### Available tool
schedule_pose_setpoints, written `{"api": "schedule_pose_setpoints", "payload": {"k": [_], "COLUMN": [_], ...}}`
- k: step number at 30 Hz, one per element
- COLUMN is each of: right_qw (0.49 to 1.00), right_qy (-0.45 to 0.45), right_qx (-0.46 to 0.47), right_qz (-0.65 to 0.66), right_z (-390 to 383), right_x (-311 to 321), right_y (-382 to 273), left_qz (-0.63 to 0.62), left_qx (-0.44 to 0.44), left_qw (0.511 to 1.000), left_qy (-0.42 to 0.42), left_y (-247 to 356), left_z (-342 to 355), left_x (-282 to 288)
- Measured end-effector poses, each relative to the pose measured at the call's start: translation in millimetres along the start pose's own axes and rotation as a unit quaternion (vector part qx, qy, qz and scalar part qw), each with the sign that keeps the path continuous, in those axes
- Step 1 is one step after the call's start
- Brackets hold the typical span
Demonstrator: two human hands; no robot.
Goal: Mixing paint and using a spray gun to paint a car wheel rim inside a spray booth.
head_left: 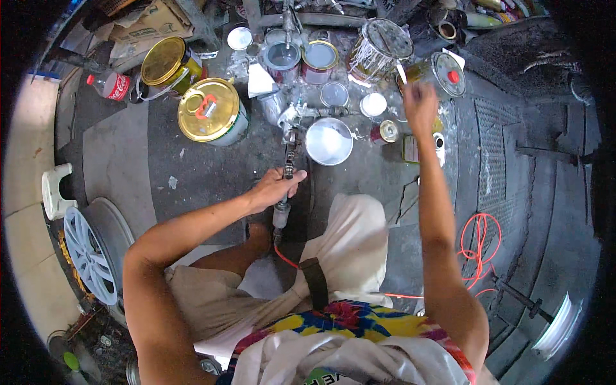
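My left hand [276,187] is closed around the handle of a metal spray gun [290,154], whose grey cup [273,108] points away from me. From the gun's lower end a red air hose [286,258] runs to my lap. My right hand [420,102] is raised at the far right, its fingers closed on a thin white stick [401,70]. It is near a paint-streaked can [375,54] and a can with a red cap [443,74]. Just right of the gun stands a round bowl [329,141] with whitish contents.
Two gold-lidded pails [213,112] stand at left, beside a soda bottle [112,85]. Open paint cans [319,62], a small can [386,131] and a rectangular tin [412,149] stand ahead. A wheel rim [90,253] lies left; orange hose [478,250] coils at right.
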State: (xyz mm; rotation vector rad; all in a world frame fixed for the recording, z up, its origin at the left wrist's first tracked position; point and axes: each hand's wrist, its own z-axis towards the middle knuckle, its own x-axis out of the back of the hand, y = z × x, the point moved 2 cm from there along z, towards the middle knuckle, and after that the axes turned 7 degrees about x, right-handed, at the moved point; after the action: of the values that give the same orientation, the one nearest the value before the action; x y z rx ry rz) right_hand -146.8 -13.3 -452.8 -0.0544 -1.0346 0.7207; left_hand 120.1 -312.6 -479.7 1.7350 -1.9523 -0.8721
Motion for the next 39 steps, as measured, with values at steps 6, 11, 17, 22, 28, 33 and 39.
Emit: {"api": "schedule_pose_setpoints", "payload": {"k": [6, 11, 17, 22, 28, 33, 39], "right_qw": [0.959, 0.950, 0.966, 0.934, 0.962, 0.963, 0.966], "right_qy": [-0.187, -0.269, -0.069, -0.009, -0.149, -0.162, -0.160], "right_qx": [-0.022, -0.005, -0.047, -0.064, 0.051, 0.070, 0.070], "right_qz": [-0.210, -0.160, 0.244, 0.351, 0.225, 0.204, 0.190], "right_z": [136, 146, 68, 9, -30, -41, -54], "right_x": [-73, -75, 81, 153, 115, 116, 139], "right_y": [93, 64, -106, -170, -187, -184, -189], "left_qz": [-0.025, -0.012, 0.022, 0.006, 0.044, 0.072, 0.077], "left_qx": [-0.035, -0.015, 0.004, -0.024, -0.014, -0.017, -0.009], "left_qw": [0.998, 1.000, 1.000, 0.999, 0.998, 0.997, 0.996], "left_qy": [-0.037, -0.005, 0.006, -0.021, -0.033, -0.036, -0.033], "left_y": [21, 3, -3, 3, 18, 21, 21], "left_z": [8, 7, 10, 17, 23, 16, 15], "left_x": [-15, 0, 5, -7, -33, -38, -45]}}
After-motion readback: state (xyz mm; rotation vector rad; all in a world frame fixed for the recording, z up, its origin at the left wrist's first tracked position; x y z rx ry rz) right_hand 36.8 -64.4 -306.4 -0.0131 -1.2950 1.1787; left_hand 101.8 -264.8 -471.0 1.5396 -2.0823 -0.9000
